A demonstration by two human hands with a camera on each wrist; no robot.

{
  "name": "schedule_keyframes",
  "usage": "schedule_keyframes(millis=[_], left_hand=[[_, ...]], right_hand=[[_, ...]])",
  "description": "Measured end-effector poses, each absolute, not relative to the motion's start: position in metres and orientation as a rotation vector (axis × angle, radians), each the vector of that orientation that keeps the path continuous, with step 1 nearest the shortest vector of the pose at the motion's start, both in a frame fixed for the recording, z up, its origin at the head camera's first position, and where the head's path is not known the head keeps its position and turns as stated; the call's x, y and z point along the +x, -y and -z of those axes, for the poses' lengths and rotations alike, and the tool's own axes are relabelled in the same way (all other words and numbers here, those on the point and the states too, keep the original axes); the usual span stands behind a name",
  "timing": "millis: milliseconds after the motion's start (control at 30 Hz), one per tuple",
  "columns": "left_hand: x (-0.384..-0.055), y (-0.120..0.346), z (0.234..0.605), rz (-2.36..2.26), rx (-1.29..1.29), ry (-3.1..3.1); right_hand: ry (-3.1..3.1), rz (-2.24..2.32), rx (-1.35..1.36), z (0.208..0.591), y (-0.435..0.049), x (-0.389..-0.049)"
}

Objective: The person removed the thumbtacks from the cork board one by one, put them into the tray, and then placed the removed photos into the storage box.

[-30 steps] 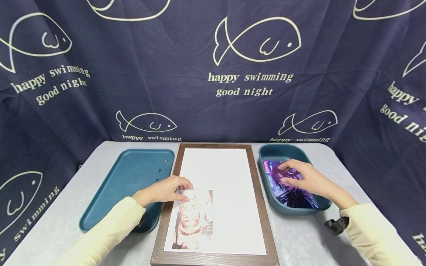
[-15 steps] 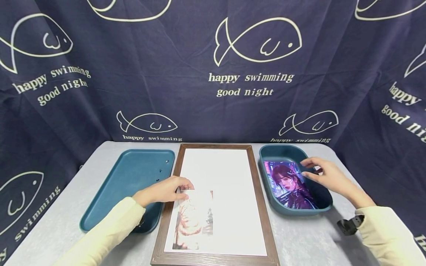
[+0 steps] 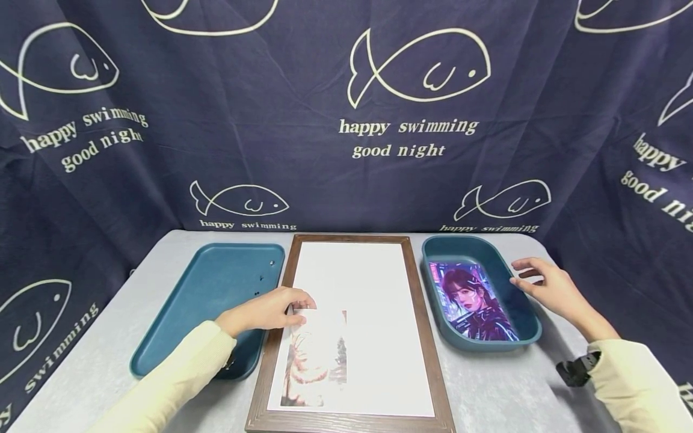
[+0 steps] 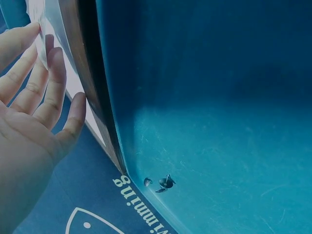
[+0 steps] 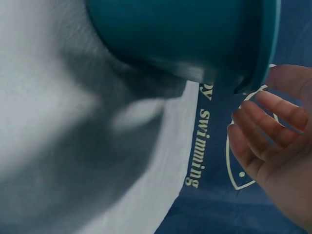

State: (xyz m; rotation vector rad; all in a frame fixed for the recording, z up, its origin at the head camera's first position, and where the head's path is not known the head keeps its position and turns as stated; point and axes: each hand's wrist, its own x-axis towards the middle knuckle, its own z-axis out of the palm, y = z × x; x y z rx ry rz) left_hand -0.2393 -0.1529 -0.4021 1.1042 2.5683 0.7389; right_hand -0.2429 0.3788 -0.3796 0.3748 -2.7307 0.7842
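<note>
My left hand pinches the top edge of a glossy photo print between thumb and fingers, over the lower left of a white board in a brown wooden frame. Glare washes out much of the picture. In the left wrist view the thin sheet shows between thumb and fingertips. On the right, my right hand hovers with relaxed fingers at the right rim of a deep teal bin, holding nothing. Inside that bin lies a purple print of a neon-lit portrait.
A shallow teal tray stands left of the frame, with a few small dark pieces near its far right corner. All stands on a grey-white table. Behind it hangs a navy curtain with fish drawings.
My right hand has moved right, from above the purple print to the bin's right rim, uncovering the print. The left hand stays put on its photo, whose glare has shifted.
</note>
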Motion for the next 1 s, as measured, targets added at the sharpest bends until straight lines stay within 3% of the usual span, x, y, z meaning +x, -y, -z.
schedule_keyframes(millis=[1000], left_hand=[[-0.24, 0.154, 0.399, -0.684, 1.104, -2.591]], right_hand=[[2.769, -1.247, 0.38, 0.402, -0.396, -0.243]])
